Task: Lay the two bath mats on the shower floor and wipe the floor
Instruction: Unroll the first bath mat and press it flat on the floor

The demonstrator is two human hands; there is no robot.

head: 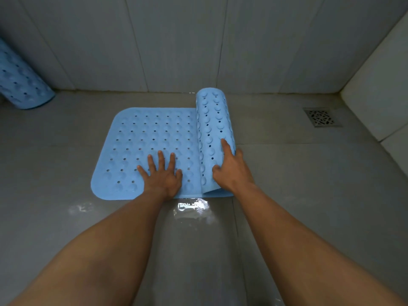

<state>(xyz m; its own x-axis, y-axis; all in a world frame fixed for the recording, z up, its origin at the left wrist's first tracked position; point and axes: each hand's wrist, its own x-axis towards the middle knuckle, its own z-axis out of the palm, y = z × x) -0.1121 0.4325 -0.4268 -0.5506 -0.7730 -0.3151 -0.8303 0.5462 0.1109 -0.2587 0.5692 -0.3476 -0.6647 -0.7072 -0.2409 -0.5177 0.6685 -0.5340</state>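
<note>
A light blue bath mat (141, 138) with round holes lies partly unrolled on the grey shower floor (298, 173). Its right part is still a roll (213, 129), suction cups facing out. My left hand (162, 175) presses flat, fingers spread, on the unrolled part near its front edge. My right hand (231, 166) rests on the near end of the roll, index finger stretched along it, thumb on its left side. A second blue mat (22, 80), fully rolled, stands tilted against the wall at the far left.
A square metal drain grate (322, 117) sits in the floor at the right, near a pale raised ledge (375, 102). Tiled walls close the back. A puddle of water (192, 206) shines just in front of the mat.
</note>
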